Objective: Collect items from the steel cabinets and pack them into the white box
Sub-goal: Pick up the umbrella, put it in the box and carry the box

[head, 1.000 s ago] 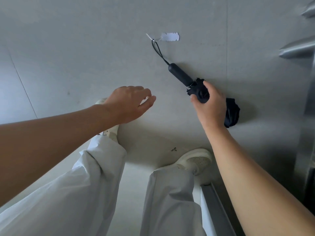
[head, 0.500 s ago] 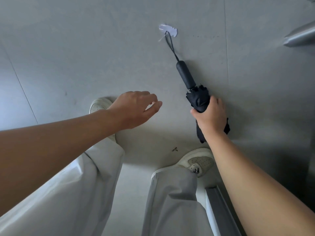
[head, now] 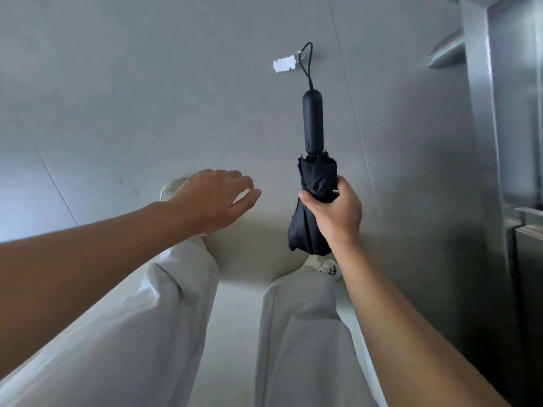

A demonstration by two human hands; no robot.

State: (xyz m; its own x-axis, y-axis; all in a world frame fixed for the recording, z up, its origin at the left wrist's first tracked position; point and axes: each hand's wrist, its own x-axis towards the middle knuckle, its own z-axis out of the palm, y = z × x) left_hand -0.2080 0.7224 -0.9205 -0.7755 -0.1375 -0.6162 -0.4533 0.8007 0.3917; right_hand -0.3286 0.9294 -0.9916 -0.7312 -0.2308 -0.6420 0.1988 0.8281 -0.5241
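Observation:
My right hand (head: pixel 335 212) grips a folded black umbrella (head: pixel 316 183) round its fabric canopy. Its black handle (head: pixel 313 121) points away from me, with a wrist strap and a white tag (head: pixel 284 64) dangling at the far end. Over the floor to the left of the umbrella hovers my left hand (head: pixel 214 198), fingers loosely spread and holding nothing. The white box is not in view.
Steel cabinets (head: pixel 511 113) with a bar handle (head: pixel 446 51) stand along the right edge. Below me are a grey tiled floor (head: pixel 147 83), my light trousers (head: pixel 164 333) and white shoes (head: pixel 323 264).
The umbrella has swung from pointing up-left to pointing straight away from me, and the tag has flipped to the strap's left. The view has shifted so the cabinets show more on the right.

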